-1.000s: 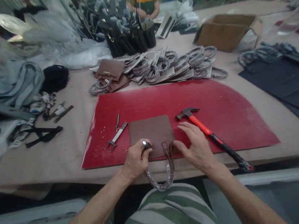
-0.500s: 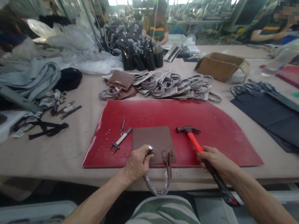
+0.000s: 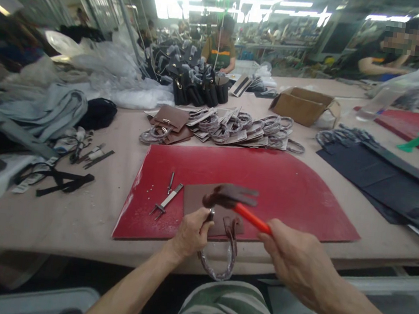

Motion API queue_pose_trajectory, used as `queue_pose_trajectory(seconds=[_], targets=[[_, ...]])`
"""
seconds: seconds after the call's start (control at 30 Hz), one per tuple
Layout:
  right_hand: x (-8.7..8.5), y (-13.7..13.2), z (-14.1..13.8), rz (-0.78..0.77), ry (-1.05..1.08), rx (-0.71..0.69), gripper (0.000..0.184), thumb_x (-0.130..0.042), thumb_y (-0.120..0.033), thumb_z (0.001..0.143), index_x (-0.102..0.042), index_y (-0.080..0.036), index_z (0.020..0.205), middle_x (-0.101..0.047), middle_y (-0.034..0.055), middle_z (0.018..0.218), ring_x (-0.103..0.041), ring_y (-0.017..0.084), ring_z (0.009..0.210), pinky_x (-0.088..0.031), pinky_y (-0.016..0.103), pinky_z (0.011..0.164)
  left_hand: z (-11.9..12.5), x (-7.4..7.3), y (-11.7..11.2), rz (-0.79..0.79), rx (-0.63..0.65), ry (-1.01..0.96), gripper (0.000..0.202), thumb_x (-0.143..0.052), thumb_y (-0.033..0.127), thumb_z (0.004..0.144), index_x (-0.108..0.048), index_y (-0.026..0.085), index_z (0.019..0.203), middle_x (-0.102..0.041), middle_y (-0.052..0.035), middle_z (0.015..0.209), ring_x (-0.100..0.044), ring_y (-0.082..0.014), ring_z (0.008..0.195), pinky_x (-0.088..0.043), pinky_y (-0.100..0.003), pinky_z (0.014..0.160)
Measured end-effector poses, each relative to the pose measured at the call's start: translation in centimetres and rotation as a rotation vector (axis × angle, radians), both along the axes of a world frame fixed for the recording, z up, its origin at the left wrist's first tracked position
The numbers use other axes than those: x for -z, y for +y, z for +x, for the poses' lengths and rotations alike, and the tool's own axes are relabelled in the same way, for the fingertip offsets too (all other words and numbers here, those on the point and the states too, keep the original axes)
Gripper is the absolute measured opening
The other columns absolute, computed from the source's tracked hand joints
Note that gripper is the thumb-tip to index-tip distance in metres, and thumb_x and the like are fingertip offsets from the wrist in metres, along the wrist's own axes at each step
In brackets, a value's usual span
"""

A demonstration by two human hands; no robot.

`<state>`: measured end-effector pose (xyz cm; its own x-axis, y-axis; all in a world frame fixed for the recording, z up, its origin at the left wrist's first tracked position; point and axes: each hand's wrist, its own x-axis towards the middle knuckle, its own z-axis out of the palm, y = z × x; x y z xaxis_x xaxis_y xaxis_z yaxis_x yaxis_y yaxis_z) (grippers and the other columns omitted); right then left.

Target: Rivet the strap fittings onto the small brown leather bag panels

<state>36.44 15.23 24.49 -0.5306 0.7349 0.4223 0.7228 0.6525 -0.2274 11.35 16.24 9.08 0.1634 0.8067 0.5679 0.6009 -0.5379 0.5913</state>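
A brown leather panel (image 3: 198, 199) lies on the red mat (image 3: 268, 179) near the table's front edge, its looped handle (image 3: 219, 262) hanging over the edge. My left hand (image 3: 190, 233) is closed round a small metal punch (image 3: 210, 213) standing on the panel's near edge. My right hand (image 3: 294, 261) grips the orange handle of a hammer (image 3: 233, 198). The hammer's head hangs blurred just above the punch.
A pronged metal tool (image 3: 166, 201) and a thin pin (image 3: 171, 181) lie on the mat left of the panel. Behind the mat are piles of brown panels and handles (image 3: 229, 123), black bags (image 3: 195, 84) and a cardboard box (image 3: 303, 106). Dark sheets (image 3: 379, 173) lie right. People sit beyond.
My right hand left the panel, took hold of the hammer on the mat, and has lifted it over the punch. My left hand has stayed on the punch.
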Motion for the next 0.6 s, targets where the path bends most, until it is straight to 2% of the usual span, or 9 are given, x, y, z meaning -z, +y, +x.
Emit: queue_pose_trajectory(seconds=[0.07, 0.13, 0.23, 0.27, 0.33, 0.37, 0.43, 0.5, 0.6], targets=[[-1.0, -0.3, -0.1, 0.096, -0.141, -0.061, 0.027, -0.037, -0.024, 0.102, -0.043, -0.024, 0.075, -0.049, -0.0051, 0.053, -0.044, 0.012, 0.039, -0.023, 0.03, 0.045, 0.0, 0.0, 0.0, 0.006, 0.004, -0.003, 0.02, -0.051, 0.009, 0.09, -0.057, 0.02, 0.105, -0.068, -0.0053, 0.088, -0.067, -0.0203, 0.079, -0.051, -0.029, 0.069], [-2.6, -0.4, -0.2, 0.132, -0.112, -0.059, 0.027, -0.038, -0.027, 0.103, -0.043, -0.024, 0.076, -0.049, -0.0055, 0.054, -0.045, 0.011, 0.04, -0.025, 0.029, 0.045, 0.0, 0.0, 0.0, -0.015, 0.005, -0.007, 0.017, -0.051, 0.01, 0.09, -0.056, 0.02, 0.103, -0.068, -0.0048, 0.088, -0.066, -0.02, 0.078, -0.051, -0.029, 0.07], [-4.5, -0.4, -0.3, 0.223, 0.167, 0.164, 0.025, -0.045, -0.034, 0.103, -0.047, -0.022, 0.081, -0.047, -0.0062, 0.056, -0.044, 0.01, 0.042, -0.027, 0.026, 0.046, -0.2, 0.0, 0.0, -0.051, 0.007, -0.002, 0.013, -0.052, 0.012, 0.091, -0.055, 0.019, 0.101, -0.066, -0.0047, 0.087, -0.066, -0.0198, 0.079, -0.052, -0.03, 0.072], [-4.6, -0.5, -0.4, 0.286, 0.231, 0.217, 0.023, -0.046, -0.033, 0.103, -0.048, -0.022, 0.082, -0.047, -0.0061, 0.056, -0.043, 0.01, 0.042, -0.027, 0.025, 0.046, -0.2, 0.0, 0.0, -0.052, 0.008, 0.0, 0.012, -0.052, 0.012, 0.091, -0.055, 0.019, 0.101, -0.066, -0.0048, 0.087, -0.066, -0.0199, 0.079, -0.052, -0.03, 0.072], [-3.7, -0.6, -0.3, 0.345, 0.175, 0.171, 0.022, -0.044, -0.026, 0.101, -0.047, -0.022, 0.079, -0.049, -0.0051, 0.055, -0.043, 0.011, 0.042, -0.027, 0.026, 0.047, -0.2, 0.1, 0.1, -0.053, 0.02, 0.008, 0.012, -0.052, 0.013, 0.091, -0.055, 0.019, 0.101, -0.066, -0.0049, 0.087, -0.066, -0.02, 0.079, -0.052, -0.03, 0.072], [-3.0, -0.7, -0.2, 0.319, 0.069, 0.089, 0.023, -0.041, -0.021, 0.099, -0.045, -0.023, 0.077, -0.049, -0.0044, 0.054, -0.042, 0.011, 0.041, -0.025, 0.027, 0.047, -0.2, 0.1, 0.1, -0.05, 0.027, 0.01, 0.012, -0.052, 0.012, 0.091, -0.055, 0.019, 0.1, -0.066, -0.0048, 0.086, -0.066, -0.0198, 0.079, -0.051, -0.029, 0.071], [-1.5, -0.6, 0.3, 0.132, -0.18, -0.013, 0.022, -0.039, -0.016, 0.095, -0.043, -0.023, 0.074, -0.051, -0.0031, 0.053, -0.042, 0.012, 0.04, -0.02, 0.03, 0.047, -0.3, 0.2, 0.1, -0.048, 0.034, 0.007, 0.012, -0.051, 0.012, 0.091, -0.055, 0.019, 0.099, -0.065, -0.0043, 0.085, -0.065, -0.019, 0.077, -0.05, -0.028, 0.069], [-0.4, -0.3, 0.9, -0.084, -0.286, 0.056, 0.02, -0.04, -0.022, 0.094, -0.043, -0.023, 0.075, -0.051, -0.0018, 0.053, -0.042, 0.014, 0.041, -0.016, 0.031, 0.05, -0.3, 0.2, 0.0, -0.05, 0.03, -0.003, 0.011, -0.05, 0.012, 0.091, -0.055, 0.019, 0.098, -0.065, -0.0043, 0.084, -0.065, -0.0186, 0.077, -0.05, -0.028, 0.068], [1.3, 0.8, 2.2, -0.312, -0.218, 0.228, 0.024, -0.04, -0.038, 0.096, -0.042, -0.024, 0.076, -0.051, -0.0004, 0.055, -0.045, 0.016, 0.046, -0.018, 0.031, 0.054, -0.3, 0.2, -0.1, -0.079, 0.024, -0.019, 0.01, -0.05, 0.014, 0.092, -0.055, 0.019, 0.098, -0.066, -0.0051, 0.086, -0.065, -0.0189, 0.08, -0.051, -0.029, 0.073]])
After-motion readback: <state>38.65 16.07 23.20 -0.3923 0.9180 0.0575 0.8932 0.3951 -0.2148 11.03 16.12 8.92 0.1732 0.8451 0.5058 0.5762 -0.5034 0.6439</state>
